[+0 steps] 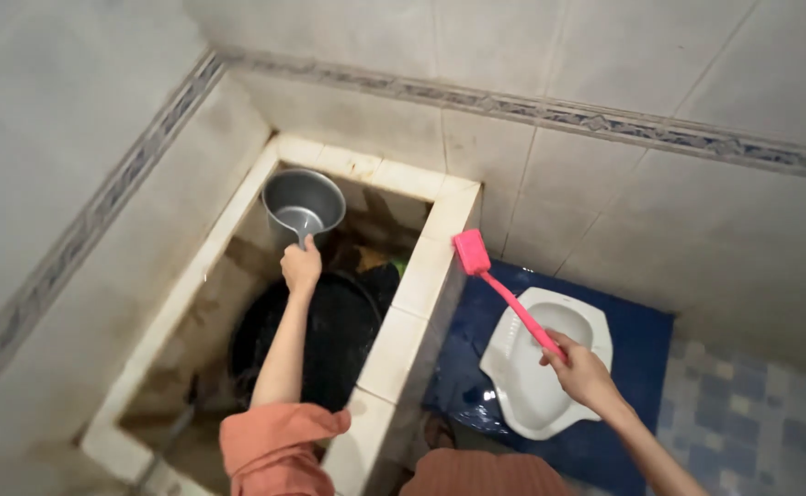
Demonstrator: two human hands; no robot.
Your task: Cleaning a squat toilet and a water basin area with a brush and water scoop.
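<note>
My left hand [300, 266] grips the handle of a grey metal dipper [303, 206], holding it over a tiled water tank [419, 276]. Below the hand, inside the tank, sits a large black bucket [334, 331]. My right hand [578, 369] holds the handle of a pink long-handled brush [504, 292], whose head points up and left near the tank's corner. The brush crosses above a white squat toilet [536, 386] set in a blue tiled platform [637, 349].
Pale tiled walls with a patterned border strip [550, 115] surround the corner. The tank's inner walls are stained brown. Blue and grey mosaic floor tiles [752, 422] lie to the right. A green item [401, 266] shows behind the bucket.
</note>
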